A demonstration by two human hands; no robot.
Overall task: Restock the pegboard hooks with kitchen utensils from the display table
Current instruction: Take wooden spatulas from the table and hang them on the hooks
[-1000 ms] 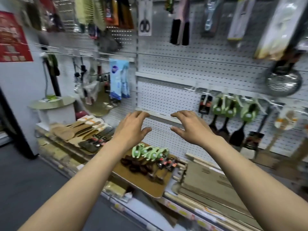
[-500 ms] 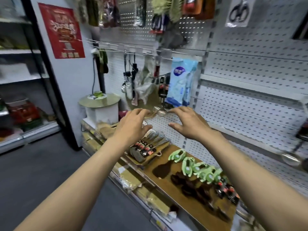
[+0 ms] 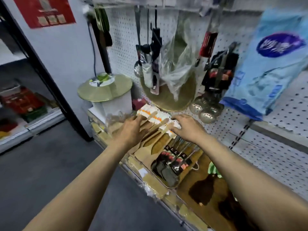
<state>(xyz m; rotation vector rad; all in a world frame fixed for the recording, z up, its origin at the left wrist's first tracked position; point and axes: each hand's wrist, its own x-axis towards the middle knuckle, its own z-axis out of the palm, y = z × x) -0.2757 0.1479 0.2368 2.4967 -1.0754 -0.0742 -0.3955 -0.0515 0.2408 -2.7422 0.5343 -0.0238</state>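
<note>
A pile of wooden spatulas (image 3: 155, 130) with white and orange card labels lies on the display table (image 3: 183, 189) below the pegboard (image 3: 275, 147). My left hand (image 3: 131, 129) rests on the left side of the pile, fingers spread over the wooden blades. My right hand (image 3: 186, 125) lies on the pile's right side, fingertips on the white label cards. Neither hand is closed around a spatula. Nearer me lie black spatulas with red labels (image 3: 171, 164) on a tray, and further right a green-handled one (image 3: 213, 169) shows past my right forearm.
Ladles, a bagged gold disc (image 3: 168, 90), metal skimmers (image 3: 206, 112) and a blue packet (image 3: 273, 64) hang on the pegboard above the pile. A white container with a gold lid (image 3: 105, 90) stands at the table's left end. Grey floor lies to the left.
The view has swung left and down. Both hands have dropped from mid-air in front of the pegboard onto the pile of wooden spatulas.
</note>
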